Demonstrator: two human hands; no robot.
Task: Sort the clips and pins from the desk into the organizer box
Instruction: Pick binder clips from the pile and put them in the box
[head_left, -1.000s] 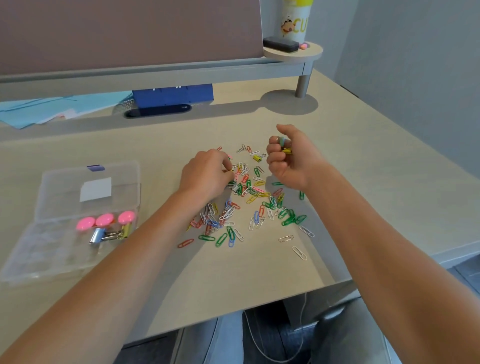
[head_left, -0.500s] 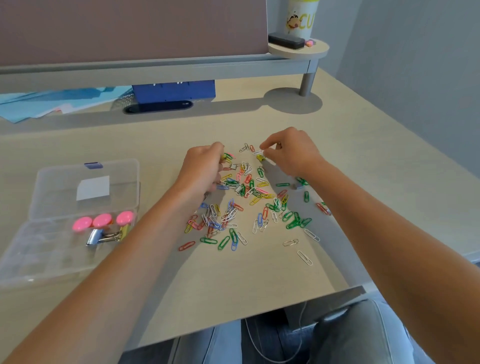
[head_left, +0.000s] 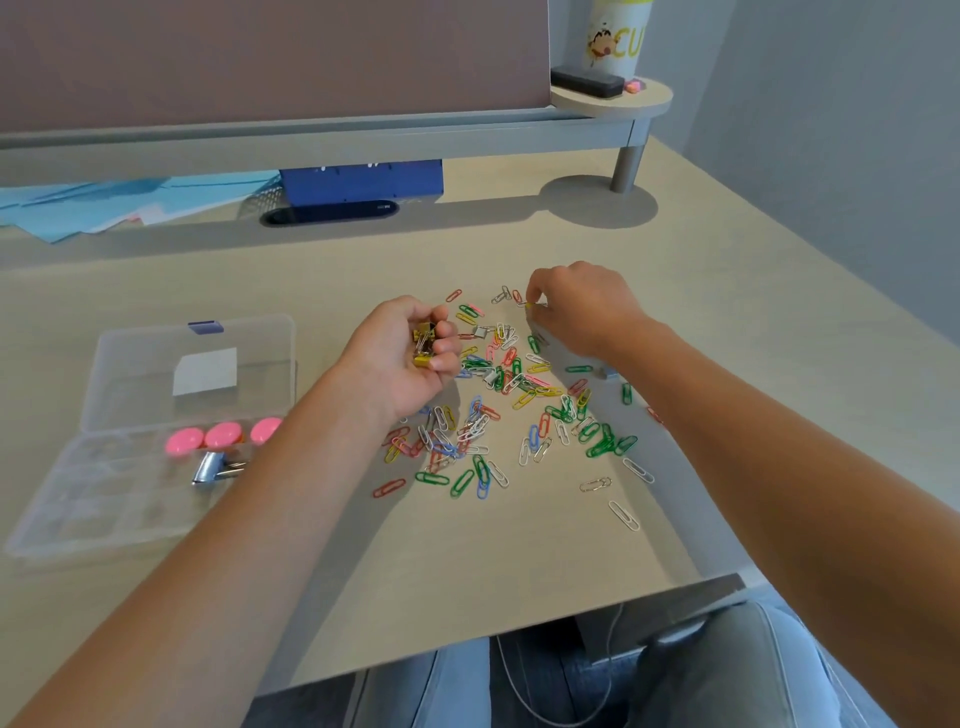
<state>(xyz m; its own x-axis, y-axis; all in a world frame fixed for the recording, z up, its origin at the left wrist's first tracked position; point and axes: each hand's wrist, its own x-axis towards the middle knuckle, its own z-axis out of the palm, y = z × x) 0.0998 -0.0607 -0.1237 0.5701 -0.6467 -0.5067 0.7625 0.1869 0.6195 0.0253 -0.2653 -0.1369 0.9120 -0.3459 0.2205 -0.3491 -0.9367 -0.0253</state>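
Observation:
A scatter of coloured paper clips (head_left: 519, 410) covers the middle of the desk. My left hand (head_left: 400, 353) is turned palm-up at the pile's left edge, its fingers curled round several gold binder clips (head_left: 425, 343). My right hand (head_left: 576, 306) reaches to the pile's far edge and pinches a small yellow clip (head_left: 530, 305) at the desk surface. The clear organizer box (head_left: 130, 499) lies open at the left, lid back. It holds three pink round pins (head_left: 223, 435) and a silver binder clip (head_left: 210, 467).
Blue papers (head_left: 104, 202) and a blue box (head_left: 361, 179) lie under a raised shelf at the back. A round corner stand (head_left: 613, 101) carries a cup and a black eraser. The desk's front edge (head_left: 571, 608) runs close to my lap.
My left hand has turned palm-up, showing the gold binder clips it holds. My right hand came down from above the pile to its far edge and now pinches a clip there.

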